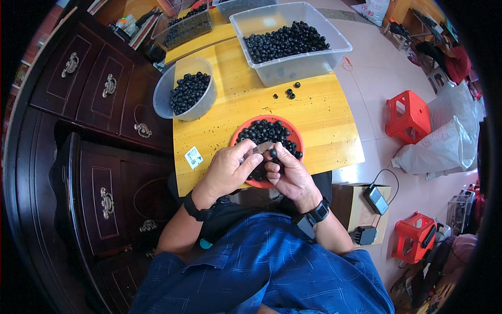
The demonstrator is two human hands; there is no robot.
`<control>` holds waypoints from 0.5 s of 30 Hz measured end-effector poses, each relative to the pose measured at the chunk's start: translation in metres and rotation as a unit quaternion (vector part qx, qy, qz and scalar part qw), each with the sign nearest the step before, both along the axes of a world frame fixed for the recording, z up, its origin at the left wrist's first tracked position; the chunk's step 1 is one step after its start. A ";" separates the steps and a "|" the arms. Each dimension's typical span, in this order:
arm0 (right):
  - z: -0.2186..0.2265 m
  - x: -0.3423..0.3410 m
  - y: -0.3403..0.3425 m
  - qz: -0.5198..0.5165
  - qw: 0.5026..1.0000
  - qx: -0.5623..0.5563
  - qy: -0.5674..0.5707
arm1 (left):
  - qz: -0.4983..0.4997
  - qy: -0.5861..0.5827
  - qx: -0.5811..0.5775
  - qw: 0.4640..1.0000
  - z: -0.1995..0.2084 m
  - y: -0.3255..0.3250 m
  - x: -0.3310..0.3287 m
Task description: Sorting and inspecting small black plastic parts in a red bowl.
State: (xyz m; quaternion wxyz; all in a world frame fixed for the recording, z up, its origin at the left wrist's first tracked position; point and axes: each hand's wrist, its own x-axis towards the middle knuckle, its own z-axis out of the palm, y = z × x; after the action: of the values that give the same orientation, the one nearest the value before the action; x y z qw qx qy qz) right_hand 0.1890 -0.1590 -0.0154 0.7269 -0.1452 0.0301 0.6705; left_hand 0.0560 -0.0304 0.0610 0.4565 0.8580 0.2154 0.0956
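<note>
Over a red-orange round tray (299, 137) filled with black beads (266, 128), my two hands meet. My right hand (293, 177) pinches one round black bead (273, 153) between thumb and fingertips. A thin, flat, greyish blade-like piece (264, 147) sits in the closed fingers of my left hand (229, 166), its end close to that bead. Whether the piece touches the bead I cannot tell. Part of the tray is hidden under both hands.
On the yellow table (235, 110) stand a large clear bin (293, 73) and a round clear tub (159, 99), both holding black beads. Several loose beads (291, 94) and a white label (193, 157) lie nearby. A dark drawer cabinet (99, 172) flanks the left; red stools (407, 118) stand right.
</note>
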 end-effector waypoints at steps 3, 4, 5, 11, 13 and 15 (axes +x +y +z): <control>0.004 -0.003 0.000 -0.005 1.000 -0.018 -0.017 | -0.003 -0.014 0.042 0.999 -0.002 -0.005 0.003; 0.005 -0.004 0.000 -0.008 1.000 -0.009 -0.021 | -0.008 -0.012 0.066 0.998 -0.004 -0.006 0.003; 0.006 -0.004 0.000 -0.012 1.000 -0.001 -0.023 | -0.008 -0.012 0.065 0.998 -0.001 -0.007 0.005; 0.012 -0.008 0.000 -0.030 0.995 -0.044 -0.081 | -0.013 0.004 0.160 0.987 0.003 -0.012 0.008; 0.006 -0.007 0.000 -0.028 0.997 -0.019 -0.075 | -0.007 0.000 0.177 0.984 -0.001 -0.012 0.008; 0.003 -0.008 0.000 -0.026 0.997 0.008 -0.068 | -0.005 -0.014 0.181 0.983 -0.009 -0.011 0.008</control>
State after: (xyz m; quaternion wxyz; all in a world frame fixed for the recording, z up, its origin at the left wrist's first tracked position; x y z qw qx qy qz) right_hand 0.1808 -0.1590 -0.0129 0.7458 -0.1838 -0.0207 0.6400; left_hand 0.0639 -0.0415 0.0525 0.2968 0.9261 0.1838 0.1432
